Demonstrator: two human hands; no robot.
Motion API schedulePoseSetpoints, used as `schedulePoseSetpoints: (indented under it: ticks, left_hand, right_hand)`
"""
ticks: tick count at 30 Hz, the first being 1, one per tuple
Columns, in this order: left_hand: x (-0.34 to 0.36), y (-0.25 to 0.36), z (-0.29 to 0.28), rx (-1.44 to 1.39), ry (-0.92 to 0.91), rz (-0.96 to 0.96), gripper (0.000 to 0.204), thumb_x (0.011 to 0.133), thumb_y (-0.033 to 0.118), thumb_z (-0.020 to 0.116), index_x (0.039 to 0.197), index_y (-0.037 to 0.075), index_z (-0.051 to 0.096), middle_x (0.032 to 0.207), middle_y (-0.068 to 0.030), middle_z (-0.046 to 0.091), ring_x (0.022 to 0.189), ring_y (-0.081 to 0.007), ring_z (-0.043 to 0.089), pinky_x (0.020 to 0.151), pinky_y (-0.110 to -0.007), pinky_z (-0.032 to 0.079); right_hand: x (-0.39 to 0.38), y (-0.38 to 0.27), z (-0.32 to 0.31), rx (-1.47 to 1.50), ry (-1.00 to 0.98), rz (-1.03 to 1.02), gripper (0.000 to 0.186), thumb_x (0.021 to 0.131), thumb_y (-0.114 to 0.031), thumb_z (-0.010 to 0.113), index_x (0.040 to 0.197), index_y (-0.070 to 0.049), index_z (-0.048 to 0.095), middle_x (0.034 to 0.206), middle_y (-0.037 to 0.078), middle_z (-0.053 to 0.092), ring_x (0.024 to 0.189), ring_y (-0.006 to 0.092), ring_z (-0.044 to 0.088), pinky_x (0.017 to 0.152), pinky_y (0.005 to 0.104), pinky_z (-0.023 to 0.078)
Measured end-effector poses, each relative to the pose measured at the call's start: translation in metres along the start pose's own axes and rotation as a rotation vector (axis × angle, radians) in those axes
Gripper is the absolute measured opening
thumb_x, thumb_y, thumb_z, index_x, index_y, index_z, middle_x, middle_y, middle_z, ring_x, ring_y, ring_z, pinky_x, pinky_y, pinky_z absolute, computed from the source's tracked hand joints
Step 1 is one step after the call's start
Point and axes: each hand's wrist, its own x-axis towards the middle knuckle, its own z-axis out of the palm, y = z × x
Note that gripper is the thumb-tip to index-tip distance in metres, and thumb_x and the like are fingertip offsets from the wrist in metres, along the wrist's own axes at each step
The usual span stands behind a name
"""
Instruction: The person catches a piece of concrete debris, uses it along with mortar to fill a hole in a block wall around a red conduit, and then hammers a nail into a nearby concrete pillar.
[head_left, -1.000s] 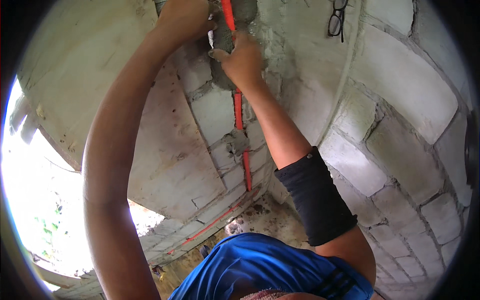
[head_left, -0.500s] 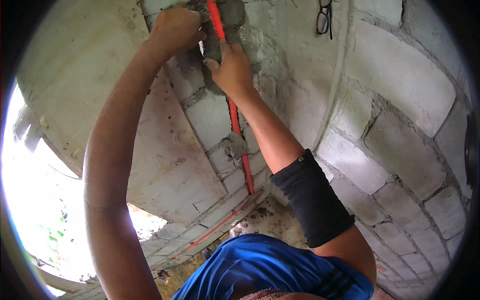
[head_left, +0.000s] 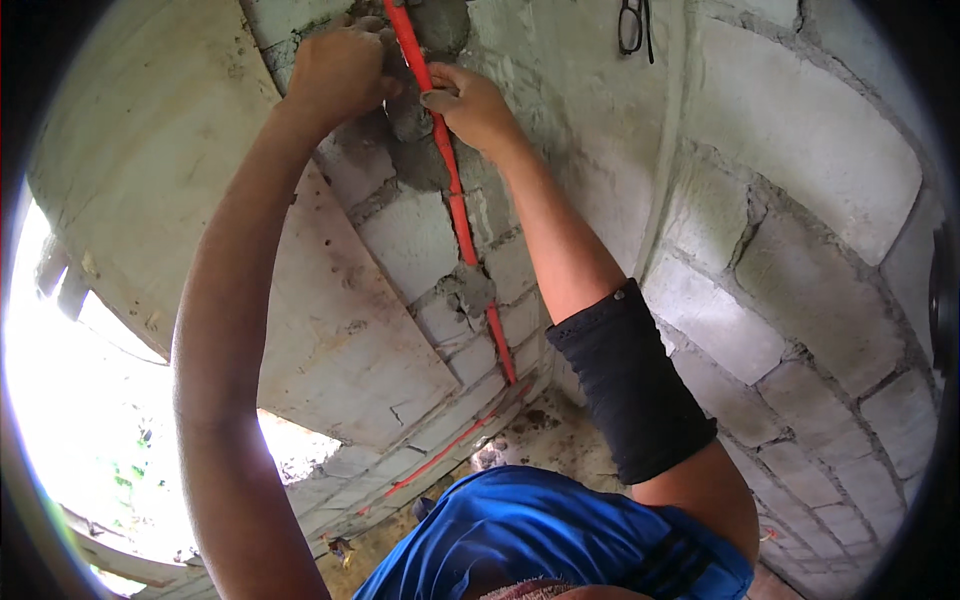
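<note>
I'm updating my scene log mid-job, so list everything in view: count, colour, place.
Tube: one upright run, red, upper centre
Strip: one, red, lower centre
Blocks: many, grey-white, centre and right
Mortar: several patches, grey, along the tube
Boarding: count unclear, pale, left
Opening: one, white, far left
Glasses: one pair, dark, top right
Shirt: one, blue, bottom centre
Sleeve: one, black, right of centre
Left hand: one, bare, left of tube
Right hand: one, bare, at tube

The blue shirt (head_left: 520,525) bears black stripes (head_left: 688,568), and a wrinkled black sleeve (head_left: 632,385) wraps the right arm (head_left: 568,240).
</note>
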Motion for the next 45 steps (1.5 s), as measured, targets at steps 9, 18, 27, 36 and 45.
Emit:
schedulePoseSetpoints:
  ticks: [9,18,27,36,45]
  left_hand:
    - [-0.002,0.004,-0.007,0.046,-0.107,-0.001,0.07,0.072,0.039,0.081,0.136,0.023,0.059,0.127,-0.0017,0.066,0.128,-0.0288,0.054,0.098,-0.044,0.052]
    - [-0.002,0.008,-0.007,0.077,-0.137,-0.01,0.075,0.069,0.04,0.083,0.137,0.022,0.058,0.135,-0.0014,0.061,0.13,-0.0307,0.051,0.1,-0.045,0.051]
    - [-0.009,0.003,-0.004,0.046,-0.098,0.009,0.082,0.066,0.037,0.086,0.14,0.021,0.055,0.137,-0.0022,0.06,0.131,-0.0325,0.051,0.1,-0.046,0.051]
    - [0.0,0.0,-0.01,0.024,-0.216,0.024,0.082,0.066,0.034,0.086,0.14,0.021,0.055,0.129,-0.0047,0.065,0.13,-0.0322,0.053,0.101,-0.044,0.05]
    - [-0.009,-0.002,0.006,0.099,-0.011,0.068,0.076,0.067,0.027,0.084,0.138,0.019,0.057,0.127,-0.0032,0.066,0.126,-0.0295,0.053,0.097,-0.043,0.053]
  right_hand:
    - [0.012,-0.001,-0.021,0.001,-0.31,0.204,0.048,0.082,-0.018,0.074,0.125,0.001,0.062,0.108,0.011,0.068,0.099,0.0184,0.062,0.092,0.0305,0.047]
    - [0.003,0.004,-0.011,-0.286,-0.159,0.066,0.057,0.075,-0.023,0.082,0.122,0.001,0.061,0.104,0.012,0.069,0.095,0.0202,0.065,0.085,0.034,0.051]
    - [0.001,0.006,-0.005,-0.174,-0.237,0.108,0.05,0.08,-0.018,0.077,0.123,0.002,0.06,0.104,0.011,0.069,0.094,0.0203,0.065,0.085,0.0341,0.051]
    - [0.0,-0.002,0.004,-0.19,-0.151,0.128,0.036,0.082,-0.026,0.077,0.103,-0.001,0.06,0.087,0.007,0.063,0.08,0.0177,0.059,0.073,0.0358,0.048]
    - [-0.002,-0.015,0.008,-0.248,-0.123,0.114,0.034,0.082,-0.029,0.077,0.094,-0.002,0.059,0.079,0.009,0.059,0.074,0.0203,0.058,0.069,0.037,0.047]
